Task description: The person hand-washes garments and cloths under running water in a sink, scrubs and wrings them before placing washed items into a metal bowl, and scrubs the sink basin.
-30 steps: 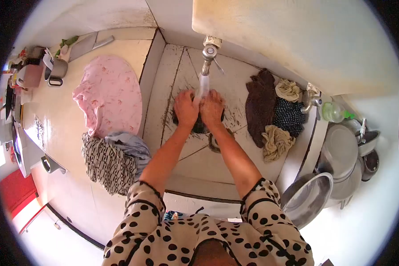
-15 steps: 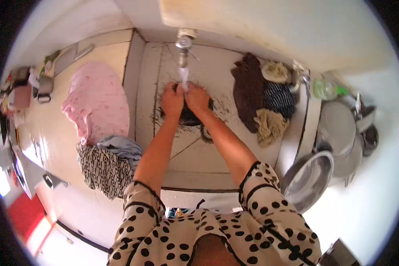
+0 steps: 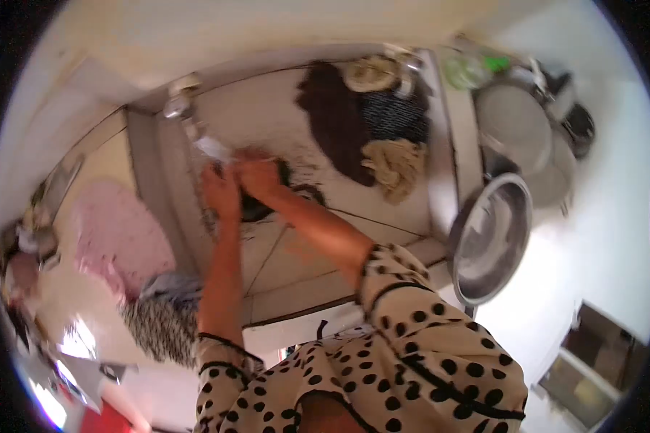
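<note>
Running water (image 3: 213,149) falls from a metal tap (image 3: 178,110) onto my hands in the tiled basin (image 3: 267,267). My left hand (image 3: 222,191) is closed under the stream, at the left side of a dark, wet thing (image 3: 256,211). My right hand (image 3: 260,177) is closed beside it, bent over the same dark thing. Its kind does not show, as the hands cover much of it and the picture is smeared. A dark ring shape (image 3: 310,193) lies just right of the right hand. Dark bits and streaks are spread over the tiles around the hands.
A brown cloth (image 3: 332,123), a dark patterned cloth (image 3: 393,115) and a tan cloth (image 3: 393,169) lie in the basin's right part. A metal bowl (image 3: 491,242) leans outside the right wall. Pink cloth (image 3: 119,234) and patterned cloth (image 3: 159,321) lie on the left ledge.
The view has turned, so the basin, tap and hands appear farther left and tilted. My hands stay under the running water at the dark thing.
</note>
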The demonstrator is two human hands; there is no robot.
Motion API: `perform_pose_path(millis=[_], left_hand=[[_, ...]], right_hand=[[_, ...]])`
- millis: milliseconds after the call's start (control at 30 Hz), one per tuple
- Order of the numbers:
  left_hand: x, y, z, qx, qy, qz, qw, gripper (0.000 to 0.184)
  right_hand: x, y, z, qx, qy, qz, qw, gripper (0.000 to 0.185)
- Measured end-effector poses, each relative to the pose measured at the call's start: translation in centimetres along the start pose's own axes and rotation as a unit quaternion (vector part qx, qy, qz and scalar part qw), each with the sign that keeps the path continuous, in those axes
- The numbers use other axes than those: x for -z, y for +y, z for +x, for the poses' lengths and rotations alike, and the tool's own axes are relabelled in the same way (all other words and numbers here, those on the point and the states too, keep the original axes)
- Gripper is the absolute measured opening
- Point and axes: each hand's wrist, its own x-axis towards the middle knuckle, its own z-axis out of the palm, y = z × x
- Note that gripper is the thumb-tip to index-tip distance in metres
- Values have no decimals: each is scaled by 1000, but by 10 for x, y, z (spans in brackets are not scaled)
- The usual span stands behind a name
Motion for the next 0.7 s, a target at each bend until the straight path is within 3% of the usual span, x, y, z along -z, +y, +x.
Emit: perform_pose_path(millis=[67,100,167,233,267,333,367,433,467,533,567,633,700], left_hand=[[30,40,-27,-40,21,-76,996,33],[34,37,-44,-70,17,-116,991,30],[19,16,-64,-174,55,-3,983,30],[1,11,-20,-70,-97,70,990,32],[-4,13,-4,-17,-179,101,979,34],[-4,21,18,-7,-242,150,958,34],[1,27,22,-3,-273,173,946,34],[9,39,14,79,-190,61,977,31],[11,43,12,118,-145,7,982,30],[27,50,-18,24,-16,-51,998,28],[32,48,-32,-23,47,-79,995,27],[26,25,-54,-70,-1,-55,996,27],[15,20,-38,-84,-43,11,995,27]], right_hand=[[10,-9,-38,104,181,-38,977,33],[3,-3,-63,115,143,-36,982,35],[-9,12,-67,116,88,-69,987,35],[-6,18,-33,95,57,-143,983,31],[5,9,-20,42,-17,-128,991,31],[41,-21,15,-59,-150,-102,982,32],[44,-23,21,-69,-158,-89,981,33],[41,-24,23,-89,-177,-61,978,35],[37,-22,14,-44,-103,-60,992,35],[20,-10,-24,45,43,-51,997,37],[9,-5,-46,71,63,-44,995,37],[-5,3,-80,113,97,-33,988,38],[-1,12,-41,64,-2,-114,991,39]])
